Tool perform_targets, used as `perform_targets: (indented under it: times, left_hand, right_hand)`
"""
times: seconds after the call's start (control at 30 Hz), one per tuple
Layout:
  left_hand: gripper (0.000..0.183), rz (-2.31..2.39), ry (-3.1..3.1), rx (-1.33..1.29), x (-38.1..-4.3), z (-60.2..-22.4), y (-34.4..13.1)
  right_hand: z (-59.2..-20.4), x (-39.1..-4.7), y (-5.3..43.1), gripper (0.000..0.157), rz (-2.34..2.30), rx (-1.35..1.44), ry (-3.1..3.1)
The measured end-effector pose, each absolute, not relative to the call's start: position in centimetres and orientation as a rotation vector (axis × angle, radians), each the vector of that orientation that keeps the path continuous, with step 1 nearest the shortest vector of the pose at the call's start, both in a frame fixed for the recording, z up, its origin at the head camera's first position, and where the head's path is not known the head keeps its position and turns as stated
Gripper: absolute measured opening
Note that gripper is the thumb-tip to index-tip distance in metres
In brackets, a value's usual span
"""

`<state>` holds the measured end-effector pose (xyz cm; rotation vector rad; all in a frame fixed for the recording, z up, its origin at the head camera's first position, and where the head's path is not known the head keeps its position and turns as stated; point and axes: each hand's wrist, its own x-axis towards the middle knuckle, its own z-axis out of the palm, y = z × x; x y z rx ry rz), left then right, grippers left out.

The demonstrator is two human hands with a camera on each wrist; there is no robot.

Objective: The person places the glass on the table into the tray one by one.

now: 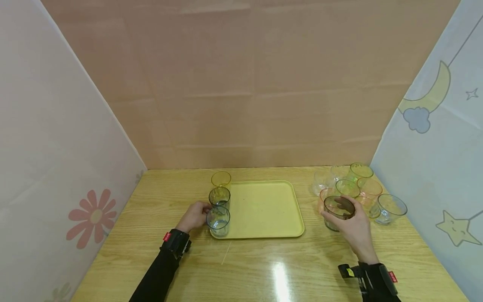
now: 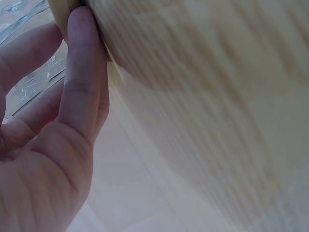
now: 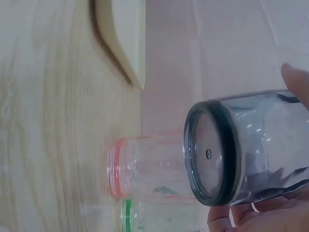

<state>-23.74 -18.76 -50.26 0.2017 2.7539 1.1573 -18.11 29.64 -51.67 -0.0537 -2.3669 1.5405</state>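
Note:
My right hand [image 1: 356, 228] grips a dark grey glass [image 1: 333, 214] round its side, mouth up. In the right wrist view, the base of this glass [image 3: 212, 152] shows, held off the table. On the left, my left hand [image 1: 194, 216] pinches the left rim of the yellow tray [image 1: 264, 209]; its fingertips [image 2: 82, 29] lie at the tray edge in the left wrist view. Three glasses stand in a column along the tray's left side: an amber glass [image 1: 221, 179], a dark grey glass [image 1: 219, 197] and a bluish clear glass [image 1: 218, 222] nearest me.
Several tinted glasses crowd the table's back right, among them a green glass [image 1: 348, 188], a yellow-green glass [image 1: 361, 170], an orange glass [image 1: 370, 187] and a bluish glass [image 1: 392, 206]. A pink-based glass [image 3: 149, 166] stands close beside the held one. Papered walls enclose the wooden table [image 1: 256, 268].

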Motion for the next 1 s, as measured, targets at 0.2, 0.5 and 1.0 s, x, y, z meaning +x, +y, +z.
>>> perform_targets:
  times: [0.2, 0.5, 1.0]
  left_hand:
    - [0.025, 1.132, 2.757, 0.198, -23.8, -50.3, -18.8]
    - [0.023, 1.137, 2.756, 0.196, -23.8, -50.4, -18.8]
    - [0.024, 1.102, 2.756, 0.199, -23.7, -50.2, -18.7]
  right_hand:
    - [-47.2, -16.6, 27.4, 0.078, 1.621, -0.093, -2.373]
    - [-54.0, -21.0, 29.6, 0.08, 1.739, 0.13, -2.277]
    - [-55.1, -24.0, 26.3, 0.088, 1.91, 0.268, -2.138]
